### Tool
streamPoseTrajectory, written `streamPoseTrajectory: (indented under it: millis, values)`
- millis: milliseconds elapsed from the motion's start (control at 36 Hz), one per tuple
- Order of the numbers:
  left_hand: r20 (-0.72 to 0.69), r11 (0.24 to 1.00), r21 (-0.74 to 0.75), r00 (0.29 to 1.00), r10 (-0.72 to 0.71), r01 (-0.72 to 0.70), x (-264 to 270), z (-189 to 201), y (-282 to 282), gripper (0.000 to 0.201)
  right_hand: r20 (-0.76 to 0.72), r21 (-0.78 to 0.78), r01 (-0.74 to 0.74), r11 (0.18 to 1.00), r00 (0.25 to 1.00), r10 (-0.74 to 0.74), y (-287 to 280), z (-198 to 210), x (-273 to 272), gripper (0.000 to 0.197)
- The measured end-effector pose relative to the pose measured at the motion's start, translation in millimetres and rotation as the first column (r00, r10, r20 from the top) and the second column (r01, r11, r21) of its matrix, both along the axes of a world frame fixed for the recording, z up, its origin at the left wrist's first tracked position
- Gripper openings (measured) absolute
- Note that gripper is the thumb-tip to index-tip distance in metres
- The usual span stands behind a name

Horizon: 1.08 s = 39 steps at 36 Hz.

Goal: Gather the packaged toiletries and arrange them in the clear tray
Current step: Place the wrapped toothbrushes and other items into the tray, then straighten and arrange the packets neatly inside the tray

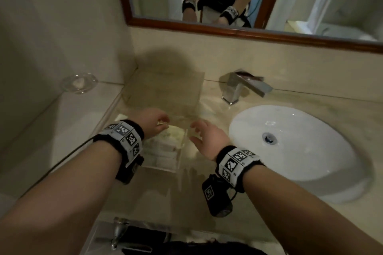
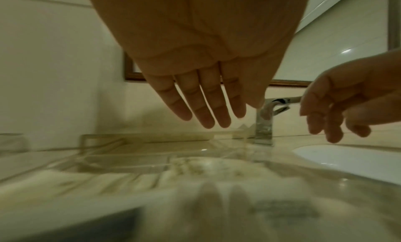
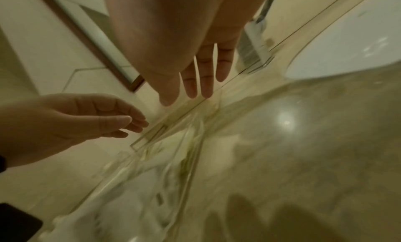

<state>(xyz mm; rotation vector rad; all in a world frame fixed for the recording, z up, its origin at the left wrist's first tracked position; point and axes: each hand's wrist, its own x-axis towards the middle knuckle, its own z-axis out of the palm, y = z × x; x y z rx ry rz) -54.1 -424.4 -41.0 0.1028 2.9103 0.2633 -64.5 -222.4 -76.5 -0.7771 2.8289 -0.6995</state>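
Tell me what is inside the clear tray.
White packaged toiletries fill the near part of the clear tray; its far part looks bare. The left hand and its wristband cover the tray's left edge, so anything there is hidden. Blur hides the labels.

A white oval ceramic basin (image 1: pixel 290 151) is sunk into the beige marble surface (image 1: pixel 207 97), a square chrome tap (image 1: pixel 244 85) behind it, below a dark wood-framed wall mirror (image 1: pixel 207 27). A clear glass dish (image 1: pixel 78 84) sits far left.
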Motion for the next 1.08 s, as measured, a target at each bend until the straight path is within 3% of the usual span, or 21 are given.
streamPoseTrajectory:
  millis: [417, 722, 917, 972, 1083]
  values:
    - [0.049, 0.968, 0.134, 0.974, -0.220, 0.212, -69, 16, 204, 0.026, 0.067, -0.052, 0.365, 0.930, 0.930, -0.361, 190, 3, -32, 0.032]
    - [0.055, 0.889, 0.155, 0.895, -0.443, 0.431, -114, 10, 373, 0.014, 0.092, -0.023, 0.632, 0.775, 0.773, -0.628, 375, 2, -37, 0.029]
    - [0.018, 0.831, 0.227, 0.851, -0.524, 0.507, -129, -1, 487, 0.022, 0.086, 0.010, 0.818, 0.576, 0.573, -0.815, 498, -7, -25, 0.034]
    - [0.035, 0.829, 0.269, 0.855, -0.517, 0.490, -131, -1, 519, 0.022, 0.091, 0.057, 0.873, 0.485, 0.479, -0.873, 537, -10, -17, 0.036]
    - [0.031, 0.803, 0.285, 0.833, -0.553, 0.523, -132, -7, 574, 0.023, 0.105, 0.208, 0.948, 0.242, 0.225, -0.969, 609, -15, 1, 0.043]
